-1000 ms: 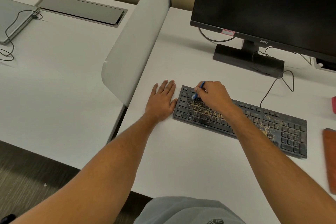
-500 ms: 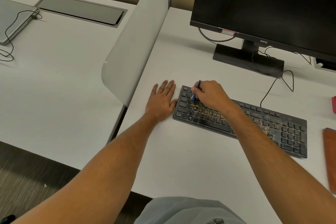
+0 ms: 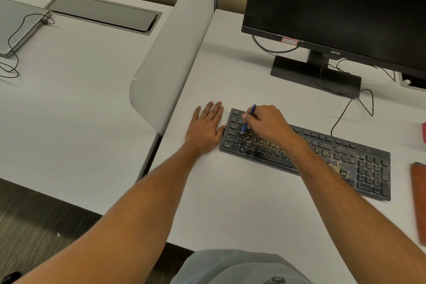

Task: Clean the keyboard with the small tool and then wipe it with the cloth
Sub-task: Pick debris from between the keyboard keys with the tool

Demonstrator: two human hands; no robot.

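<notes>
A black keyboard [image 3: 359, 163] lies on the white desk, its keys strewn with yellowish crumbs in the middle and near the number pad. My right hand [image 3: 267, 123] pinches a small blue tool [image 3: 249, 117], whose tip touches the keys near the keyboard's left end. Flat on the desk lies my left hand [image 3: 206, 127], fingers straight, thumb against the keyboard's left edge. An orange-brown cloth [image 3: 418, 200] sits at the right edge of the view, partly cut off.
A black monitor [image 3: 334, 7] on its stand [image 3: 313, 74] rises behind the keyboard, with cables trailing to it. A white divider [image 3: 170, 53] separates this desk from the left desk, which holds a closed laptop [image 3: 16, 27] and a cable hatch [image 3: 101, 12].
My right hand has shifted slightly left along the keyboard with the blue tool, its tip now nearer the left end. My left hand has stayed put.
</notes>
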